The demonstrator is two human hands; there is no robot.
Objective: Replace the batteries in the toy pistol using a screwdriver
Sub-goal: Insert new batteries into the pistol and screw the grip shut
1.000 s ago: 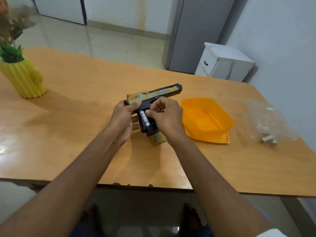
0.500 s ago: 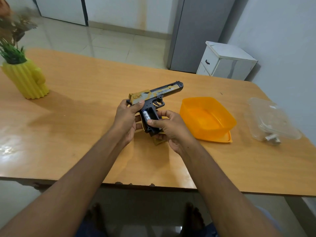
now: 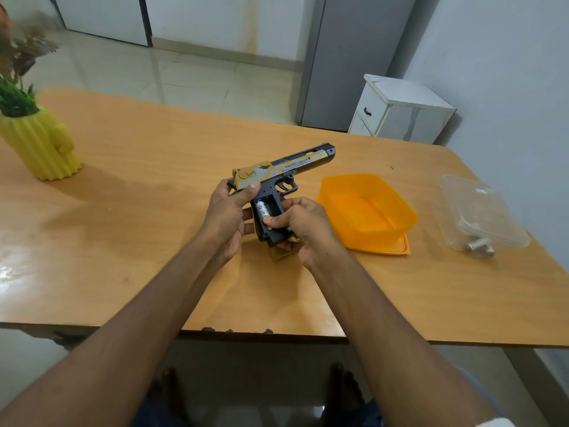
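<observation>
Two containers sit to the right of the hands on the wooden table [image 3: 154, 241]. The nearer one, just beside the right hand [image 3: 303, 229], is an orange plastic tub [image 3: 366, 211] standing on its matching orange lid [image 3: 397, 249]; nothing shows inside it. Farther right, well apart from the hands, lies one clear plastic box [image 3: 480, 217] holding small silvery cylinders [image 3: 480, 245], two as far as can be told through the plastic.

The single black and yellow toy pistol [image 3: 277, 177] is held between both hands above the table, barrel pointing up and to the right. The left hand [image 3: 228, 217] grips the rear of the frame, its thumb laid across the slide. The right hand curls round the lower grip, its thumb pressing on one white battery [image 3: 262, 209] seated in the open compartment of the grip. A tan piece [image 3: 278, 255] shows beneath the right hand; what it is cannot be told.

Far to the left of the hands stands one yellow ribbed cactus-shaped vase [image 3: 40, 146] with green leaves.
</observation>
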